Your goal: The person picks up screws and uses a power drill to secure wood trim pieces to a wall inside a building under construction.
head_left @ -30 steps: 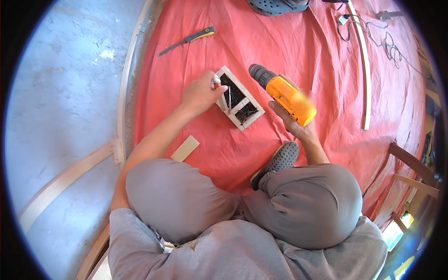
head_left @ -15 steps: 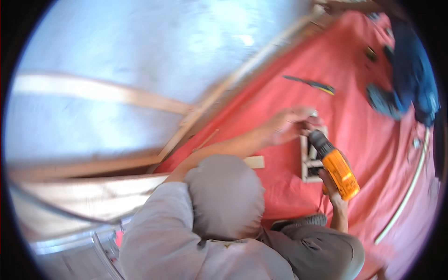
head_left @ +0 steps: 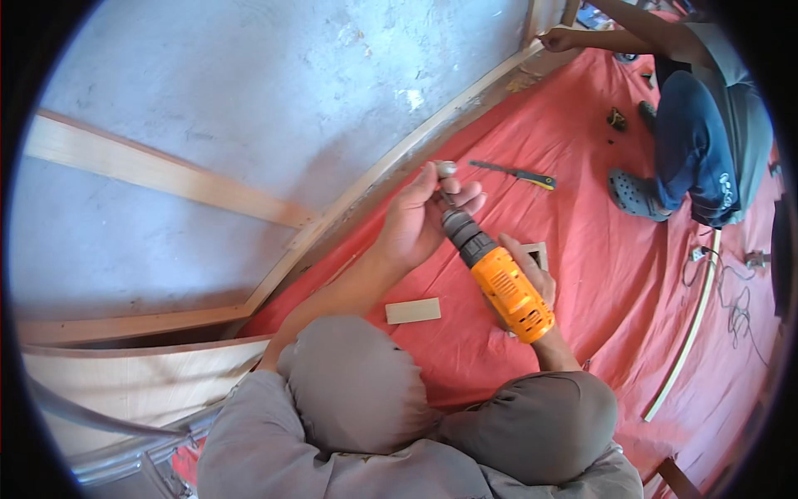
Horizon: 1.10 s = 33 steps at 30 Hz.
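Note:
My left hand (head_left: 416,218) has its fingers curled round a thin bit (head_left: 449,198) at the drill's tip; a small white thing is at one fingertip, too small to make out. My right hand (head_left: 534,276) grips the orange-and-black drill (head_left: 507,289), which points up and left toward my left fingers. Behind the drill, a small wooden box (head_left: 536,249) is mostly hidden. A short pale board (head_left: 412,309) lies on the red sheet below my left hand. Beyond the drill lies a tool with a long narrow blade and a yellow-and-black handle (head_left: 533,177).
A co-worker in blue trousers (head_left: 694,141) crouches at upper right, an arm reaching to the wall's wooden frame. A cable (head_left: 740,308) and long pale strip (head_left: 690,349) lie on the red sheet (head_left: 582,266) at right. A bluish wall (head_left: 274,83) with battens fills the upper left.
My view has swung left toward the wall, bringing in the co-worker. The drill's tip has come up to my left fingers, which have moved away from over the box's opening.

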### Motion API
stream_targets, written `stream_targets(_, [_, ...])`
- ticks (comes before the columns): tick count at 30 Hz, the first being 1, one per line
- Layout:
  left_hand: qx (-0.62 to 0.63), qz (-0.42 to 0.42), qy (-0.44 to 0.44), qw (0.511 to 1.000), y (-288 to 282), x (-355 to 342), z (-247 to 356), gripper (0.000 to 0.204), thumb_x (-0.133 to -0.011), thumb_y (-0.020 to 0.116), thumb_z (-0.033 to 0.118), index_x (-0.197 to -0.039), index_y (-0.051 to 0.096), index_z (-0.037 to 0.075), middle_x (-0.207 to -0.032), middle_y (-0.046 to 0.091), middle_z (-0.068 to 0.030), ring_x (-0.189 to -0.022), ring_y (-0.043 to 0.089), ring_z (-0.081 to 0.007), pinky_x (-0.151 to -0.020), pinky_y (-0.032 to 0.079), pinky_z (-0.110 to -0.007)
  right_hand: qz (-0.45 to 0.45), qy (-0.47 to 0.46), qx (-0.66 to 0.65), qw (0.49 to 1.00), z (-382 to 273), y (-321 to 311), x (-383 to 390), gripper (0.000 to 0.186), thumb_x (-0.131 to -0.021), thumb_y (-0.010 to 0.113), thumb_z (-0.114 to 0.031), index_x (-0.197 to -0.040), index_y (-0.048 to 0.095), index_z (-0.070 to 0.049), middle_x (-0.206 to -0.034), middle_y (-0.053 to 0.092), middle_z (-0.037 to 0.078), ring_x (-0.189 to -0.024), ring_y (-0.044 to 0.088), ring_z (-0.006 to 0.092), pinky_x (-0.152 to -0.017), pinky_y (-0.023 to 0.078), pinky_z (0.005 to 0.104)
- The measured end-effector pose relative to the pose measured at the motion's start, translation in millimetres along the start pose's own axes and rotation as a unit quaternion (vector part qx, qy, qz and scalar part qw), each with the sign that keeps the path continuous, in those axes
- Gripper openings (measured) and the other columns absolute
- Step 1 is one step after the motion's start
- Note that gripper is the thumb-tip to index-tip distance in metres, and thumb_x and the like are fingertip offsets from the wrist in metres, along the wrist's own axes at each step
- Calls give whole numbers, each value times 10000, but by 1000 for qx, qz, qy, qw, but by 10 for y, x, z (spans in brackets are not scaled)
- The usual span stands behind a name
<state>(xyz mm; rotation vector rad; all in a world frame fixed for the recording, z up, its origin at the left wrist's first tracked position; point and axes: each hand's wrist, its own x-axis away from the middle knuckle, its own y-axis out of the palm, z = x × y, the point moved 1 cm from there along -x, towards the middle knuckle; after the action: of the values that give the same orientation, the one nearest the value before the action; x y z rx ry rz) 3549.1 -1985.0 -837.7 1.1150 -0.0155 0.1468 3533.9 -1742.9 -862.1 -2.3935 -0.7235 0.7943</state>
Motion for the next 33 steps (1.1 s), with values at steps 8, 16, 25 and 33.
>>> stream_targets(8, [-70, -32, 33, 996, 243, 48, 209, 357, -1152, 509, 432, -1100, 597, 89, -1014, 678, -76, -1099, 682, -283, -1068, 542, -483, 7, -21, 100, 995, -156, 57, -188, 817, -827, 891, -256, -1552, 547, -98, -955, 763, 82, -751, 717, 307, -720, 539, 449])
stream_targets(16, [-64, -4, 30, 997, 544, 108, 471, 384, -1132, 557, 428, -1173, 603, 49, -1023, 698, -92, -1240, 677, -319, -1176, 496, -490, 82, -140, -76, 984, -335, 78, -566, 691, -848, 807, -66, -1468, 567, 121, -835, 733, 191, -669, 726, 302, -641, 567, 409])
stream_targets(25, [-99, 25, 54, 993, 1099, -128, 584, 414, -1113, 577, 488, -968, 581, 101, -806, 628, -83, -743, 629, -255, -739, 554, -391, 215, -167, -25, 962, -654, 81, -860, 520, -902, 772, -51, -1391, 644, 67, -993, 733, 196, -808, 719, 334, -723, 594, 412])
stream_targets(33, [-169, 35, 18, 985, 1211, 83, 760, 540, -1138, 467, 561, -858, 568, 110, -726, 581, -64, -673, 606, -228, -670, 540, -398, 211, -257, -3, 943, -755, 202, -907, 609, -828, 725, -129, -1370, 623, 129, -890, 674, 161, -696, 645, 285, -616, 479, 396])
